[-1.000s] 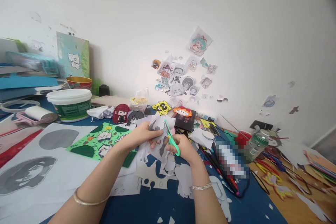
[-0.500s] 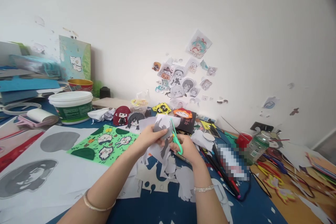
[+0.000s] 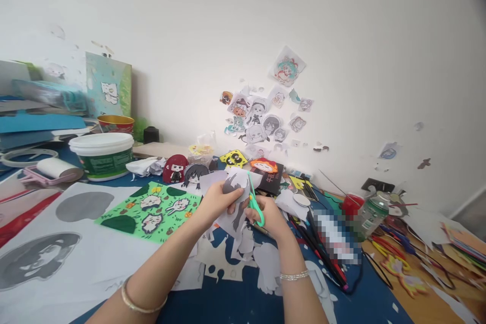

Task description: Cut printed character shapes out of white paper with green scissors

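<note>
A sheet of paper printed with a grey figure (image 3: 237, 182) is pinched in my left hand (image 3: 218, 200), thumb on top. My right hand (image 3: 269, 215) is closed round the handles of green scissors (image 3: 258, 208). Their blades point away from me and lie along the paper's right edge; whether the blades are apart I cannot tell. Below my hands lie white paper scraps (image 3: 245, 243) and a cream cut-out sheet (image 3: 222, 260). To the left is a green sheet with cartoon animals (image 3: 150, 212), partly covered by my left forearm.
Printed paper (image 3: 83, 258) spreads at the left, with a white-lidded tub (image 3: 102, 157) behind it. Pens (image 3: 322, 248), a red cup (image 3: 352, 205) and a glass jar (image 3: 374, 212) stand or lie at the right. Cartoon cut-outs (image 3: 256, 132) are stuck on the wall.
The paper in my left hand has tilted and its top part has shifted slightly right, against the scissor blades. Both hands stay in nearly the same place.
</note>
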A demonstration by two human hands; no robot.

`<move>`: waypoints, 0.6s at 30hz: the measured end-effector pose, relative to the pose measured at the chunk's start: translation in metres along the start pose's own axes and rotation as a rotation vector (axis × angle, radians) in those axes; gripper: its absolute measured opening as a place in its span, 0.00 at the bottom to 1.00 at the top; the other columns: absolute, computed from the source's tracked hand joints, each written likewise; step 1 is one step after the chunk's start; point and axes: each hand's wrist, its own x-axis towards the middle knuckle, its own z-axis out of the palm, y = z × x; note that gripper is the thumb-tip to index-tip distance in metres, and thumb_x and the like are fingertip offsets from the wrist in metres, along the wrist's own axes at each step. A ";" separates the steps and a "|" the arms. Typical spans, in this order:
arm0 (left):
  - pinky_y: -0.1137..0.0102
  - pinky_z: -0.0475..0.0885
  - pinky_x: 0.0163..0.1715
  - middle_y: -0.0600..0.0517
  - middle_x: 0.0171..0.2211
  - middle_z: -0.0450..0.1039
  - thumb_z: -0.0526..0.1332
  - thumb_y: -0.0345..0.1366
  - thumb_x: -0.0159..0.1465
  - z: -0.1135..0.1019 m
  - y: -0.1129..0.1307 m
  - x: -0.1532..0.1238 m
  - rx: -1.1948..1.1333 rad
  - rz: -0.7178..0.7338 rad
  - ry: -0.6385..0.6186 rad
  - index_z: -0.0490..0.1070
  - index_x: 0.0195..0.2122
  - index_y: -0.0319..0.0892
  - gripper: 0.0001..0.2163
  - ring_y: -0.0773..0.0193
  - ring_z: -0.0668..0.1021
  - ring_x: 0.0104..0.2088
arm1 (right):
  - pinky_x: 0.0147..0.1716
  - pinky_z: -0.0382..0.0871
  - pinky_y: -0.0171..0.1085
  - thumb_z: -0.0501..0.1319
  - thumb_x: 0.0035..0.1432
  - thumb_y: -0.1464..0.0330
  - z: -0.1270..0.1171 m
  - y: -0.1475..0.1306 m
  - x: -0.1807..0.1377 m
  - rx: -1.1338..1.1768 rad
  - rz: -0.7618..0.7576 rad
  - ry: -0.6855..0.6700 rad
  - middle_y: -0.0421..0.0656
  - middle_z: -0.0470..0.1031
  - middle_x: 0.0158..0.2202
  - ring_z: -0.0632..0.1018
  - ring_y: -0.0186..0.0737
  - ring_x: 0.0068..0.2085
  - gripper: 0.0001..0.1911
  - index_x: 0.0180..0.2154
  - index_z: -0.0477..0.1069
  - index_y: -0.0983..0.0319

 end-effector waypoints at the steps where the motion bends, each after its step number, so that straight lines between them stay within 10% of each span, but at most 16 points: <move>1: 0.75 0.61 0.18 0.58 0.08 0.61 0.57 0.43 0.54 -0.001 0.000 0.000 -0.001 -0.001 -0.008 0.61 0.16 0.41 0.14 0.71 0.63 0.13 | 0.21 0.58 0.32 0.64 0.43 0.55 -0.001 0.001 0.000 -0.007 0.002 -0.003 0.37 0.62 0.18 0.63 0.31 0.21 0.20 0.29 0.68 0.66; 18: 0.74 0.57 0.16 0.59 0.08 0.57 0.57 0.44 0.53 -0.006 -0.001 0.001 0.066 0.011 -0.058 0.60 0.15 0.41 0.15 0.71 0.61 0.12 | 0.21 0.57 0.31 0.66 0.40 0.55 -0.004 0.003 -0.001 -0.036 0.016 -0.042 0.37 0.62 0.20 0.62 0.31 0.22 0.21 0.29 0.70 0.67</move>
